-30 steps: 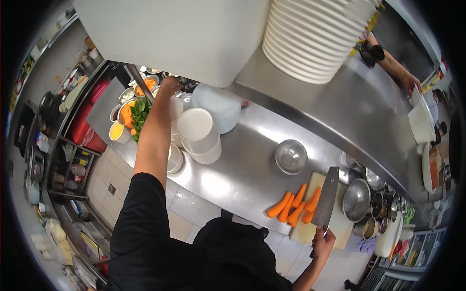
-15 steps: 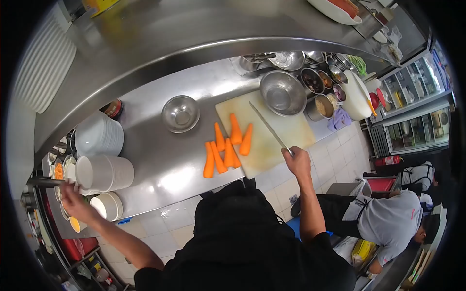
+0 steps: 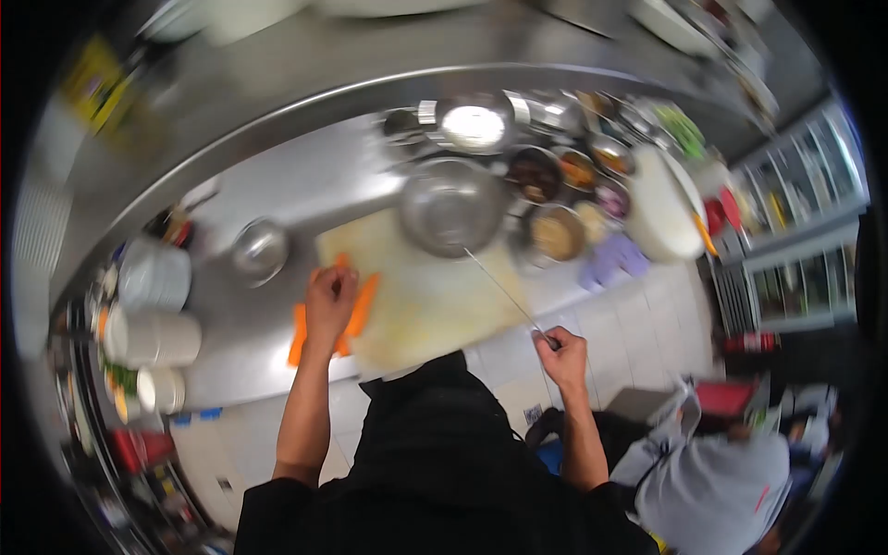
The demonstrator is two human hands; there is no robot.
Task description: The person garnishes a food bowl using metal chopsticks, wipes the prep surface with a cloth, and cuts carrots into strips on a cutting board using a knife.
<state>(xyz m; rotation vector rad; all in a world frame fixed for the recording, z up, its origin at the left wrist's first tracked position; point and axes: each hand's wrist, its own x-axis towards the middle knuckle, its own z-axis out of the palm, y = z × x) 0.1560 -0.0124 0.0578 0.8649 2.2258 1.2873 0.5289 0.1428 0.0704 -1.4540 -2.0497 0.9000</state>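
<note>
My right hand (image 3: 562, 356) is closed round the handle of a kitchen knife (image 3: 499, 289), whose thin blade points up and left over the cutting board (image 3: 425, 310). My left hand (image 3: 331, 294) is above the peeled carrots (image 3: 363, 305) at the board's left edge and hides some of them. Its fingers look curled in. An orange tip shows just past the knuckles, but I cannot make out what the fingers hold, if anything. A large steel bowl (image 3: 451, 208) stands at the board's far edge. To the left, a smaller steel bowl (image 3: 260, 252) rests on the steel counter.
Stacked white bowls (image 3: 153, 335) line the counter's left end. Small pots of ingredients (image 3: 555, 233), a purple cloth (image 3: 613, 263) and a white container (image 3: 664, 208) are at the right. A steel shelf (image 3: 370, 83) overhangs the back. A person in grey (image 3: 712, 490) is at lower right.
My left hand has come from the stacked bowls at the far left to the carrots. The knife stays in my right hand. My view has shifted right and is blurred.
</note>
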